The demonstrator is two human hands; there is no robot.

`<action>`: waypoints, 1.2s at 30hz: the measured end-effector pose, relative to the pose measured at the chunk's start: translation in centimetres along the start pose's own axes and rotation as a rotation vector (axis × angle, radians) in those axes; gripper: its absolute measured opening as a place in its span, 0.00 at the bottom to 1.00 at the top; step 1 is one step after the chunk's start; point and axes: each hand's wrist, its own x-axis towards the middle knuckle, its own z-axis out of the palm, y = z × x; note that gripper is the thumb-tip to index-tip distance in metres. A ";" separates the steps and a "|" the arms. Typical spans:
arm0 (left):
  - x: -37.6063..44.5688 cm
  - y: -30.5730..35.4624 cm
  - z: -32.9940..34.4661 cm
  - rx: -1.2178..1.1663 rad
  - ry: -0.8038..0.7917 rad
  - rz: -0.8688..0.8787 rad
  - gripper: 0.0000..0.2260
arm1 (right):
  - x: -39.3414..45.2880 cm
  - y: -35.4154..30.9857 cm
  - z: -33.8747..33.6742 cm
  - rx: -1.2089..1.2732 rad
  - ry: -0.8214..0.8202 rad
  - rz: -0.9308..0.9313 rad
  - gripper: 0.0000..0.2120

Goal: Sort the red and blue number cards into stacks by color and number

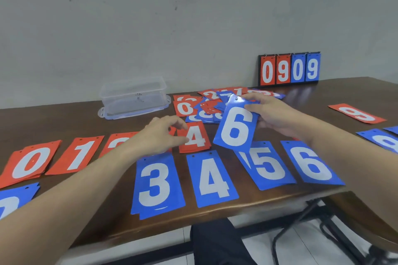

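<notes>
The right hand (277, 117) held a blue 6 card (237, 127) lifted off the table, thumb on its face near the top edge and fingers behind. The left hand (160, 133) rested on the red 4 stack (195, 137), fingers curled at that stack's left edge; whether it actually pinched a card could not be told. Just below and right of the right hand lay the blue 6 stack (311, 164), the likely destination, with the blue 5 stack (266, 164) beside it. Beyond both hands sat the unsorted pile (206, 105), and farther off a clear plastic box (134, 97) and a flip scoreboard (289, 69). The card looked thin, light and glossy, stiff enough to keep flat; it would probably slide easily, so a pinch at a short edge seemed best.
</notes>
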 end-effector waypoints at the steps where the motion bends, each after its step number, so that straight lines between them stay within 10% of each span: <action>1: 0.7 0.6 0.6 -0.015 -0.015 0.018 0.08 | -0.3 0.2 -0.9 0.009 0.009 0.018 0.08; 18: 6.9 10.3 9.7 0.090 -0.334 0.299 0.12 | -5.7 6.3 -12.5 -0.330 0.195 0.145 0.08; 28: 6.0 9.8 10.1 0.321 -0.521 0.432 0.21 | -5.2 8.9 -10.8 -1.011 0.142 -0.113 0.13; 36: 5.7 9.5 9.3 0.323 -0.498 0.430 0.20 | -7.2 9.6 -10.5 -0.994 0.002 -0.285 0.09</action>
